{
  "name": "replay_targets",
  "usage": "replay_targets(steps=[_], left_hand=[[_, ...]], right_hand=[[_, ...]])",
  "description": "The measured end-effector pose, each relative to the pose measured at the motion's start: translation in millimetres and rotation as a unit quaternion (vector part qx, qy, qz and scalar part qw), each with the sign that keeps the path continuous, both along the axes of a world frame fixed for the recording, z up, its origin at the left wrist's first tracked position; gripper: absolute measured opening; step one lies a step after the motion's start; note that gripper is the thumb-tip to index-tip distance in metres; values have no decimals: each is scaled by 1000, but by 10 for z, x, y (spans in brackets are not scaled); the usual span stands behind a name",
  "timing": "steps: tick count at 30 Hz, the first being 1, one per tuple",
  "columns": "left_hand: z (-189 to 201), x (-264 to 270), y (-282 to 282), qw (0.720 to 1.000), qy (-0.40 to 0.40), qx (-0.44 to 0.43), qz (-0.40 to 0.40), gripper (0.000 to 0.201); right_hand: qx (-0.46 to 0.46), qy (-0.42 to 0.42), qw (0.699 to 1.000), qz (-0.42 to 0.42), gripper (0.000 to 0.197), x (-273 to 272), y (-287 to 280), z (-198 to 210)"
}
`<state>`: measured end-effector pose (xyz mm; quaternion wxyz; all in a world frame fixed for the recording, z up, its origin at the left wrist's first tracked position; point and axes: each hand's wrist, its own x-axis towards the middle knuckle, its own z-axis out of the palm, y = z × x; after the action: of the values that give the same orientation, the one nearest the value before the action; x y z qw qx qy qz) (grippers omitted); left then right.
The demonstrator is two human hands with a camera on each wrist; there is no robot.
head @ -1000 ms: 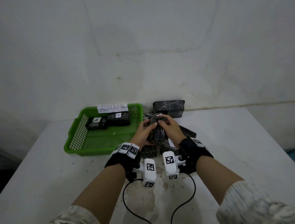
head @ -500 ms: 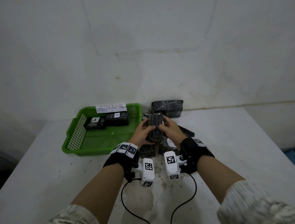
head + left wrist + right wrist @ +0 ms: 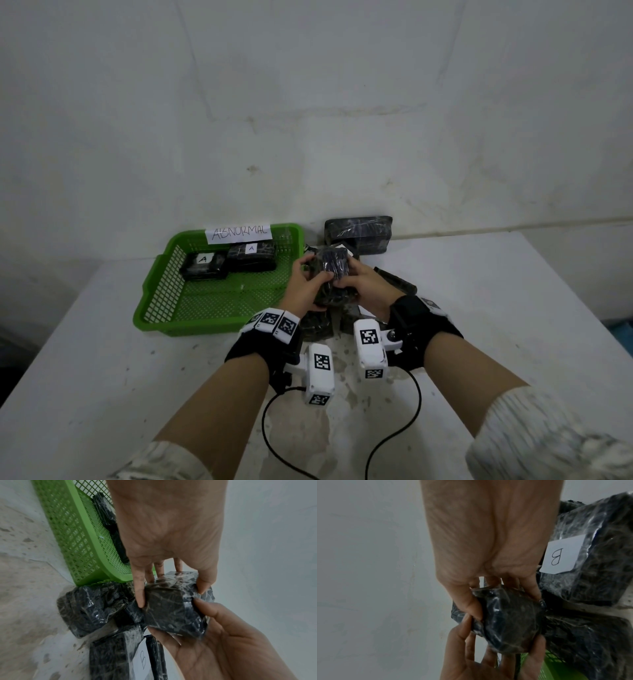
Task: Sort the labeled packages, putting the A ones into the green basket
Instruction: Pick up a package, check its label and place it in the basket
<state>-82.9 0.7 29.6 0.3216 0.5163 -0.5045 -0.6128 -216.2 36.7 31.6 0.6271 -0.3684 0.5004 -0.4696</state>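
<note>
The wrapped black package (image 3: pixel 331 274) is held clear of the pile (image 3: pixel 320 325) on the worktop (image 3: pixel 513 308), just right of the green basket (image 3: pixel 219 329); against the previous second it has been raised slightly and turned, with no label visible on the exposed faces, so its class is judged undetermined. The left hand (image 3: pixel 303 286) grips its left side and the right hand (image 3: pixel 364 287) its right, fingers curled round the wrap; two A-marked packages (image 3: pixel 251 255) lie in the basket, and a B package (image 3: pixel 583 566) sits beneath.

Bare sorting room (stained table (image 3: pixel 513 308))

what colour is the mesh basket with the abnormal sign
Bright green: the plastic mesh basket with the white paper sign, clearest in the head view.
</note>
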Motion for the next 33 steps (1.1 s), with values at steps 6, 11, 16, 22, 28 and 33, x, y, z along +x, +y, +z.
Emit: replay_targets(steps=[6,11,16,22,28,33], left_hand=[[45,43,-46,998,48,19,44,60],[136,61,-69,998,63,8,12,45],[170,63,-79,996,77,-22,-28,30],[93,79,-73,989,27,-145,-20,25],[32,78,-81,988,46,-149,8,40],[64,72,-90,992,53,-114,-1,29]], right_hand=[[22,15,998,-50,56,-4,12,-61],[26,25,991,-126,50,-34,4,-99],[46,-134,965,-221,30,-18,-76,-66],[64,-27,987,-144,23,-58,-35,-29],[89,-10,995,-32,44,74,-15,-43],[77,27,995,-51,34,160,-46,23]])
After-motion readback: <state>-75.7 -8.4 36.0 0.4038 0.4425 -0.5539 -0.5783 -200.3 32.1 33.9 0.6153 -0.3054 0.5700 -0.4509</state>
